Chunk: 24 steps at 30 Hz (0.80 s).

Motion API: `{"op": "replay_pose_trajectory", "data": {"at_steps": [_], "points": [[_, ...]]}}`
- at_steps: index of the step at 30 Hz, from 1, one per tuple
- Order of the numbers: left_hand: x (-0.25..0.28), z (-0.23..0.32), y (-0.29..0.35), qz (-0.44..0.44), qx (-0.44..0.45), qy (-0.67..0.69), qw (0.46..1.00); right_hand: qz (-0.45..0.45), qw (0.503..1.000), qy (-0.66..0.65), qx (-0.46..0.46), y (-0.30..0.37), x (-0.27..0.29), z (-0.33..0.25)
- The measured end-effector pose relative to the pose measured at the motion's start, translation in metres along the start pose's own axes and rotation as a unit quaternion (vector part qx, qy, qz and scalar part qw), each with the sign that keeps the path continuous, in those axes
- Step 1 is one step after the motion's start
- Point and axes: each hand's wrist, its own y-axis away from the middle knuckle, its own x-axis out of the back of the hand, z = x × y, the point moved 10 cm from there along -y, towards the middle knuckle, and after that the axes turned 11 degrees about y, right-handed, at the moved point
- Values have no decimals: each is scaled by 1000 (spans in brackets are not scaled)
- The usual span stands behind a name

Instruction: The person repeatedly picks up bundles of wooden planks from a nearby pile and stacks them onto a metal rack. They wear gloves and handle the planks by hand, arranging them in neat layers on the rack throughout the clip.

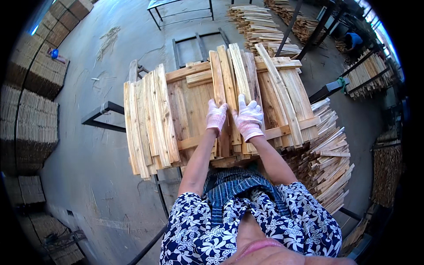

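Observation:
My left hand [217, 115], in a white and pink work glove, is closed around the lower part of a narrow wooden slat [217, 73]. Close beside it, my right hand [248, 118], gloved alike, grips the lower part of a paler wooden slat [239, 70], its index finger lying up along the wood. Another slat [227, 75] lies between the two hands. All of these rest lengthwise over a broad layer of wooden boards [185, 110]. Crosswise under them run a far batten [187, 72] and a near batten [189, 142].
More slats lie at the left [154, 115] and right [282, 92] of the boards. A dark metal frame [99, 115] sticks out leftward. Loose slats are heaped at the right [327, 154]. Stacked wood bundles [37, 126] line the left side. A person [353, 40] bends far right.

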Motion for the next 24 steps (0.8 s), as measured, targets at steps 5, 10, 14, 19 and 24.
{"op": "replay_pose_trajectory", "data": {"at_steps": [5, 10, 14, 19, 24], "points": [[53, 8, 15, 40, -21, 14, 999, 38, 999, -14, -10, -1, 3, 10], [79, 2, 33, 115, -74, -161, 977, 29, 999, -31, -7, -3, 7, 19], [36, 9, 39, 101, -111, -368, 918, -11, 997, -79, -19, -8, 15, 12], [35, 6, 34, 27, -1, -316, 948, -18, 997, -66, 20, -12, 7, -45], [86, -17, 44, 18, 39, -76, 996, 8, 995, 96, 33, -10, -20, -85]]}}
